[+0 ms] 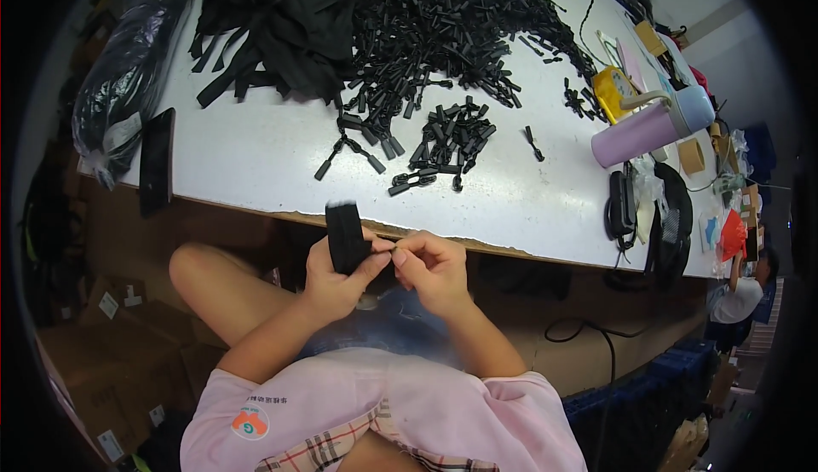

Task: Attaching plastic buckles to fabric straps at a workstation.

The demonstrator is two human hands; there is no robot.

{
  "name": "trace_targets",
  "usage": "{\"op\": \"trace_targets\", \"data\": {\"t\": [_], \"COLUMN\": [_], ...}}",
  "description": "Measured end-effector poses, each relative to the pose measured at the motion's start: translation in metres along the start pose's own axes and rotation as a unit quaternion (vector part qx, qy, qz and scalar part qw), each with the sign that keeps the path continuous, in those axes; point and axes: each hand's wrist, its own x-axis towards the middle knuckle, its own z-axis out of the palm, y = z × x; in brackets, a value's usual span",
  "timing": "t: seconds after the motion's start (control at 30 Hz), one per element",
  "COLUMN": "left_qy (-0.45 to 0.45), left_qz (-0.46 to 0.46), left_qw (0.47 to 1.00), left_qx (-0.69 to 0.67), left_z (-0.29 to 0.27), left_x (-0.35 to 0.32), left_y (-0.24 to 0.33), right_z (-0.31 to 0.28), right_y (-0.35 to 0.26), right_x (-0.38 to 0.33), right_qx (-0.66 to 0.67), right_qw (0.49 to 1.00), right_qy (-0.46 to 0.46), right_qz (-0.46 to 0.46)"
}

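Observation:
My left hand (334, 283) is closed around a black fabric strip (345, 238), which stands up out of the fingers just in front of the table edge. Close beside it, my right hand (433, 272) pinches with thumb and forefinger, its tips meeting the left thumb and fingers. Whatever lies between those fingertips is too small to make out. On the white table (281, 157) ahead is a small heap of black zipper pulls (452, 138). A single black zipper pull (534, 144) lies apart to its right.
Behind spreads a large pile of black zipper pulls (434, 25), with black fabric strips (294, 29) at its left. A dark phone (157, 161) overhangs the edge near a plastic-wrapped black bundle (132, 63). A lilac bottle (635, 138) lies at right. Farther right is another person (740, 300).

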Motion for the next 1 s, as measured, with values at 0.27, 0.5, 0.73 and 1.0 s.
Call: {"op": "trace_targets", "data": {"t": [0.27,0.5,0.73,1.0], "left_qy": [0.062,0.031,0.044,0.022], "left_qz": [-0.245,-0.248,-0.135,-0.108], "left_qw": [0.922,0.937,0.983,0.993], "left_qx": [-0.294,-0.246,-0.114,-0.052], "left_z": [-0.002,0.001,0.010,0.002], "left_x": [0.003,0.005,0.005,0.005], "left_y": [0.002,-0.001,-0.003,0.000], "right_z": [-0.016,-0.047,-0.007,-0.001], "right_y": [-0.014,-0.023,-0.021,-0.024], "right_x": [0.027,0.040,0.018,0.015], "right_qx": [-0.500,-0.649,-0.057,-0.221], "right_qw": [0.782,0.688,0.992,0.953], "right_qy": [0.176,0.166,0.062,0.061], "right_qz": [-0.328,-0.279,-0.090,-0.198]}}
